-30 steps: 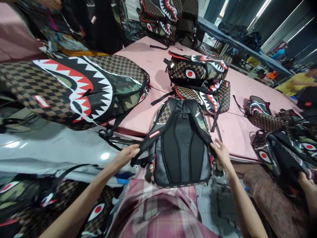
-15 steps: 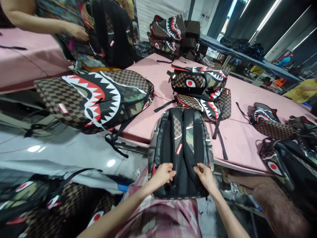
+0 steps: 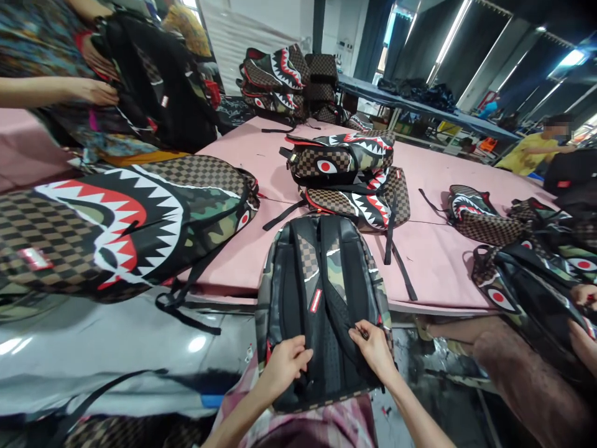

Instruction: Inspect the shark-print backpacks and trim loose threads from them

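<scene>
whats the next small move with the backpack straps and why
Perhaps ease the camouflage-patterned shoulder strap inward with the right hand: it slants outward down the back of the backpack toward that hand, while the red-labelled strap runs straighter.

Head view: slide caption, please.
Left hand and right hand at the straps of a backpack, beside a pink table.

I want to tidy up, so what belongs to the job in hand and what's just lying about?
Job in hand:
nearest backpack
its shoulder straps
left hand, right hand, at those straps

Lying about:
shark-mouth backpack at left
stacked backpacks on pink table
farther backpack stack
smaller shark-mouth bag at right
</scene>
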Demonstrator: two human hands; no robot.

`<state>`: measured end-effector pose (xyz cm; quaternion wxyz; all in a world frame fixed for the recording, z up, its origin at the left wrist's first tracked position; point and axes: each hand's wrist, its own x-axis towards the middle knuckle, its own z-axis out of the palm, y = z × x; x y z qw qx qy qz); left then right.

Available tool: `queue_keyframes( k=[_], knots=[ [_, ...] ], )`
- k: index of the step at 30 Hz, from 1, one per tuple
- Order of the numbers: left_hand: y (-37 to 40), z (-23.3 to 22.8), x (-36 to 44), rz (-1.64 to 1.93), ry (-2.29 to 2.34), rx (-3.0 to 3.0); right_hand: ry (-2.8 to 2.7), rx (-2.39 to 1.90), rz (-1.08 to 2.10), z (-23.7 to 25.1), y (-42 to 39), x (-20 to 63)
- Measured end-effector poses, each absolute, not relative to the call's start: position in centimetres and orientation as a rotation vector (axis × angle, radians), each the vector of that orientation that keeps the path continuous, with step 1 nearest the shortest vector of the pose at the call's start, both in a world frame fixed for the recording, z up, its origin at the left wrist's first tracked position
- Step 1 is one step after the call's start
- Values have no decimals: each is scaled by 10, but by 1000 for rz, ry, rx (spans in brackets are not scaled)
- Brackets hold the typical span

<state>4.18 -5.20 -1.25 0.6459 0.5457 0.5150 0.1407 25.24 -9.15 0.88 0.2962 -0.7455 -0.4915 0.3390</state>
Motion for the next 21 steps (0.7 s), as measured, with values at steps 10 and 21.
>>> queue_keyframes(
  k=[10, 21],
  knots=[
    [-48, -2, 44, 287, 1185, 1230, -1272, -1985, 897, 10, -92, 249],
    [-7, 33, 10, 715, 1447, 1017, -1034, -1802, 1021, 45, -71, 267]
  ],
)
